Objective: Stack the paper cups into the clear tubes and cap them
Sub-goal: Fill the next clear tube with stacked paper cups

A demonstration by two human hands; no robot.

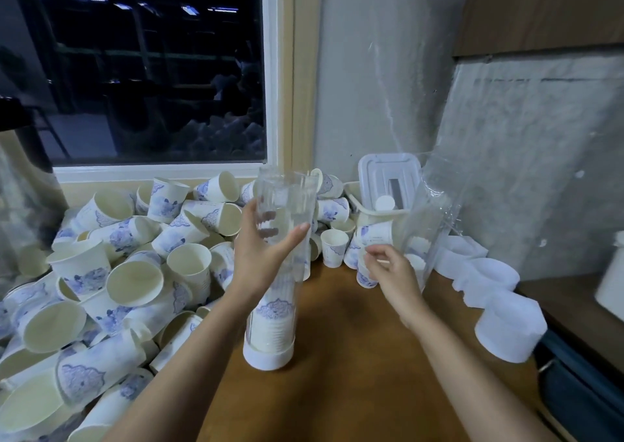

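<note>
Both forearms (189,350) are bare all the way to where the view cuts them off, slim and smooth. The left hand (260,249) and right hand (391,269) are bare as well, nails plain.

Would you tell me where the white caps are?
Head view: the white caps lie on the wooden table, far right, right of the right hand.

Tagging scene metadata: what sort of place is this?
Likely a small packing workroom, not a home: a heap of loose blue-patterned white paper cups on the brown wooden table, a clear plastic tube part-filled with stacked cups, and loose white plastic caps.
</note>
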